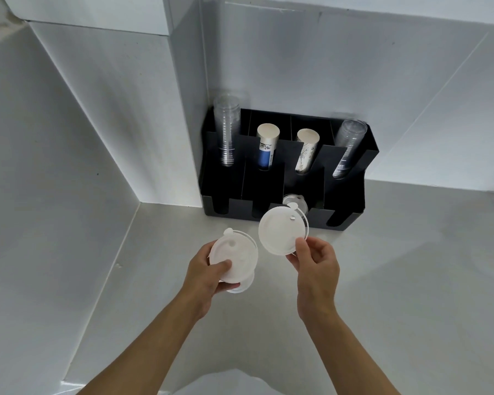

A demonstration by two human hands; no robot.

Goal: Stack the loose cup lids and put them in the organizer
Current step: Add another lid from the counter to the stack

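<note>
My left hand [208, 273] grips a small stack of white cup lids [236, 256] above the counter, thumb on the top lid. My right hand [315, 262] pinches a single white lid [280, 230] by its lower edge, tilted, just to the right of the stack and in front of the organizer. The black organizer [351, 195] stands against the back wall. A few clear lids [293, 201] lie in its third front slot, partly hidden by the held lid.
The organizer's rear slots hold two stacks of clear plastic cups [226, 129] [348, 143] and two stacks of paper cups [267, 146] [307, 149]. White walls [83, 124] close in on the left and the back. The grey counter [397, 280] stretches to the right.
</note>
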